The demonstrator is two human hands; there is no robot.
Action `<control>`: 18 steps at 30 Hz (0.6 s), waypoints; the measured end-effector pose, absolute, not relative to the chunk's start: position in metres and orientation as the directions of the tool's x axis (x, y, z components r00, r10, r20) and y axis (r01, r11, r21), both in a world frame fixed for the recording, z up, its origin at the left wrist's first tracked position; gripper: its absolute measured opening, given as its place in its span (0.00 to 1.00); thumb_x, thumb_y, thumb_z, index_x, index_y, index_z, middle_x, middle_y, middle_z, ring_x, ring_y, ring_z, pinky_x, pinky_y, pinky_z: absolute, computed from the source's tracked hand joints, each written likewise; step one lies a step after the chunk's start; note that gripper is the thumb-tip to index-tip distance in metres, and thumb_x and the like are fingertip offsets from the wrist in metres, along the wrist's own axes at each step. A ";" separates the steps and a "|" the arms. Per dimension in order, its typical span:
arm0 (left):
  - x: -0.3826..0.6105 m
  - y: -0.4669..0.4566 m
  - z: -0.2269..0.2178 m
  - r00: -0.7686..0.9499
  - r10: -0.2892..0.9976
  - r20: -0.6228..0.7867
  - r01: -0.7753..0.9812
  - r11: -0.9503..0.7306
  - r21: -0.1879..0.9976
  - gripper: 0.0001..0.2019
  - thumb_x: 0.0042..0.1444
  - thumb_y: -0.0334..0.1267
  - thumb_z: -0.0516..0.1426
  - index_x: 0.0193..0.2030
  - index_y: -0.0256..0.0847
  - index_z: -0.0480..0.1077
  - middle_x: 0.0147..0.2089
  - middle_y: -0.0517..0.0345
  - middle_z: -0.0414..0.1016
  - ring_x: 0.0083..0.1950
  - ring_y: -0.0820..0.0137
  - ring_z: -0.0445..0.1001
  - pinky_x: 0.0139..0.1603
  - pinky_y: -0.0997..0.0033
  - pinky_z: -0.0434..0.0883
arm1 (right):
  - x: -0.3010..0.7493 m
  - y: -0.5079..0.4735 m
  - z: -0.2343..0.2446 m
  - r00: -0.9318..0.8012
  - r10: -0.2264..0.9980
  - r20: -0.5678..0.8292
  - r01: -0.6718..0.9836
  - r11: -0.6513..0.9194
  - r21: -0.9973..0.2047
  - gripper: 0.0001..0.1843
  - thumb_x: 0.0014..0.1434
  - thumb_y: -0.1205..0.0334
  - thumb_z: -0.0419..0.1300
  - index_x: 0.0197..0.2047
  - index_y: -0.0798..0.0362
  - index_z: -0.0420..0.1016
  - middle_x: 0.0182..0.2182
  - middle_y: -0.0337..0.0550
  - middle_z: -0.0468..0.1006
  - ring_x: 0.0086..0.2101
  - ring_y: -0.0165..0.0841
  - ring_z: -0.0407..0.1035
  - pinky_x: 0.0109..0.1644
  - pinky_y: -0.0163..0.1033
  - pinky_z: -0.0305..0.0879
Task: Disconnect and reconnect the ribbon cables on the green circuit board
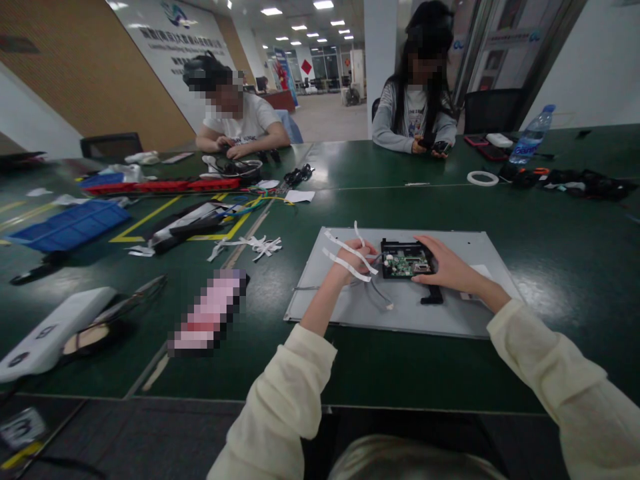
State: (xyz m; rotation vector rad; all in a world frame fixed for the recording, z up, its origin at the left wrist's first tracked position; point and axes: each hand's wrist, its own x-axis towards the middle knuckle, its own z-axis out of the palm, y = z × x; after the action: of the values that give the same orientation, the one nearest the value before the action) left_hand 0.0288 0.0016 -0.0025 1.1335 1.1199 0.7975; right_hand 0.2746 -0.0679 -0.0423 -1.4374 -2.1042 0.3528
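Observation:
A flat grey panel [325, 310] lies on the green table in front of me. On it sits a black housing [384, 270] with a green circuit board [406, 262] inside. My right hand [445, 263] grips the housing's right side, thumb at the near edge and fingers at the far edge. At its left edge, my left hand [356, 257] is closed, pinching a thin grey cable; the fingertips are partly hidden. Several white strips [345, 261] lie across the back of that hand. A loose grey cable end [389, 307] and a black bracket-like piece [432, 295] lie on the panel.
Left of the panel are more white strips [265, 247], a blurred-out phone [210, 310], a white device [55, 333] and a blue tray [70, 223]. A tape roll [483, 178] and a water bottle [533, 137] stand far right. Two people [245, 120] sit across the table.

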 end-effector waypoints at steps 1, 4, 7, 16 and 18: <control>0.029 0.002 -0.003 0.279 0.922 -0.268 0.063 0.261 0.963 0.04 0.50 0.31 0.59 0.27 0.37 0.68 0.30 0.53 0.75 0.27 0.70 0.74 0.25 0.75 0.67 | 0.274 -0.068 -0.042 -0.266 0.916 0.299 0.769 0.389 -0.507 0.50 0.49 0.41 0.62 0.68 0.48 0.44 0.64 0.52 0.52 0.62 0.47 0.50 0.64 0.54 0.51; 0.028 0.003 -0.004 0.288 0.919 -0.269 0.087 0.255 0.963 0.04 0.51 0.33 0.59 0.28 0.37 0.68 0.31 0.54 0.75 0.28 0.70 0.75 0.26 0.75 0.69 | 0.274 -0.068 -0.042 -0.264 0.914 0.308 0.764 0.393 -0.512 0.51 0.49 0.42 0.63 0.68 0.48 0.44 0.64 0.51 0.53 0.62 0.48 0.50 0.64 0.56 0.51; 0.028 0.003 -0.001 0.284 0.918 -0.276 0.142 0.245 0.959 0.02 0.53 0.31 0.56 0.30 0.37 0.67 0.31 0.57 0.74 0.30 0.72 0.75 0.32 0.73 0.72 | 0.274 -0.067 -0.043 -0.265 0.905 0.333 0.749 0.410 -0.520 0.51 0.47 0.43 0.64 0.68 0.48 0.45 0.64 0.51 0.54 0.62 0.48 0.51 0.64 0.56 0.51; 0.013 0.006 0.011 0.343 0.860 -0.377 0.283 0.288 0.915 0.03 0.52 0.26 0.53 0.29 0.35 0.67 0.30 0.58 0.72 0.27 0.74 0.73 0.29 0.75 0.71 | 0.275 -0.066 -0.045 -0.255 0.910 0.327 0.748 0.400 -0.529 0.51 0.47 0.42 0.64 0.68 0.47 0.45 0.64 0.50 0.53 0.62 0.48 0.51 0.64 0.55 0.51; 0.008 0.007 0.011 0.377 0.837 -0.398 0.302 0.295 0.907 0.02 0.51 0.28 0.54 0.29 0.36 0.66 0.30 0.58 0.72 0.28 0.73 0.73 0.27 0.76 0.70 | 0.275 -0.066 -0.045 -0.248 0.912 0.327 0.746 0.395 -0.536 0.52 0.47 0.41 0.64 0.68 0.46 0.45 0.64 0.50 0.53 0.62 0.48 0.51 0.63 0.56 0.52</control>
State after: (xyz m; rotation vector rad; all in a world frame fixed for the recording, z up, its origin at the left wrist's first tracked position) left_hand 0.0084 0.0069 0.0113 1.2726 1.1845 0.4972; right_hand 0.2750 -0.0663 -0.0455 -1.4112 -2.0618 0.3626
